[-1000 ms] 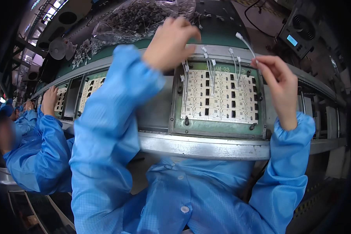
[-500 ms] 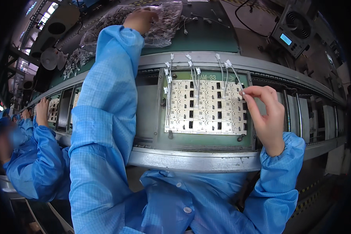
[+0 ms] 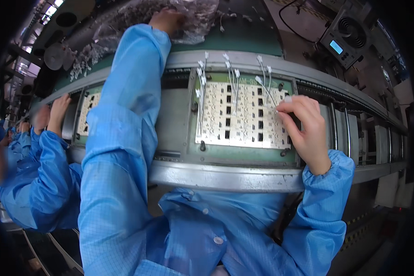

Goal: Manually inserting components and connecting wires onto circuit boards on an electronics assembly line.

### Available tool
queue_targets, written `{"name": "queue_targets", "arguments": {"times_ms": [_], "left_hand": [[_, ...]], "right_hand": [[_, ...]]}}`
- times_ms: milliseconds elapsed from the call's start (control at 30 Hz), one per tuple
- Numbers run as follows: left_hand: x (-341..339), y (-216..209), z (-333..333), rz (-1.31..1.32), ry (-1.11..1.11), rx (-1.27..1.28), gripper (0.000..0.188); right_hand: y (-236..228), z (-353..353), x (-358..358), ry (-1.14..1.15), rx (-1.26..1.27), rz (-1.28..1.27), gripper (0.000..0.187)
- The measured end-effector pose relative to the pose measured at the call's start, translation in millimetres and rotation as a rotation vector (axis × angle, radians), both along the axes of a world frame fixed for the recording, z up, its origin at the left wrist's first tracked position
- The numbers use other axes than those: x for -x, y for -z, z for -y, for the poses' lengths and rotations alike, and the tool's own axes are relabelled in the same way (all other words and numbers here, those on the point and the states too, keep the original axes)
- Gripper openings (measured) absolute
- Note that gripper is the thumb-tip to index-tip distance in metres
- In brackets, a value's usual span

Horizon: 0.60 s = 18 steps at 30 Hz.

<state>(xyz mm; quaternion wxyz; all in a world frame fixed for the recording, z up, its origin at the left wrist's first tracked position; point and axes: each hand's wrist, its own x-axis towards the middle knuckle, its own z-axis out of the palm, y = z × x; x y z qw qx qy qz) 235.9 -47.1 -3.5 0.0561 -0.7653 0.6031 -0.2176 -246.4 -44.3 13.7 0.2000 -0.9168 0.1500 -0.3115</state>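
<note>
right hand (image 3: pixel 303 124): pinches near end of white cable (image 3: pixel 268 94)
cable: slants lengthwise over right part of board panel (image 3: pixel 246 120), connector (image 3: pixel 258 80) pointing forward-left; near tip hidden
left hand (image 3: pixel 168 20): at plastic bag (image 3: pixel 198 23), blurred; cannot tell grip

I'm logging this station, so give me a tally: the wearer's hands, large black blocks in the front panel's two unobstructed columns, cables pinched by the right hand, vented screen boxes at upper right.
Left hand and right hand: 2
Black blocks: 10
White cable: 1
Vented box: 1
Total: 14
</note>
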Motion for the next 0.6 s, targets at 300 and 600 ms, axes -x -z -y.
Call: {"name": "queue_targets", "arguments": {"times_ms": [300, 600], "left_hand": [[20, -67, -66, -0.716, 0.179, 0.502, 0.021], [169, -57, -128, -0.628, 0.409, 0.469, 0.017]], "right_hand": [[4, -12, -17, -0.076, 0.134, -0.076, 0.011], [9, -14, -18, -0.018, 0.173, -0.123, 0.01]]}}
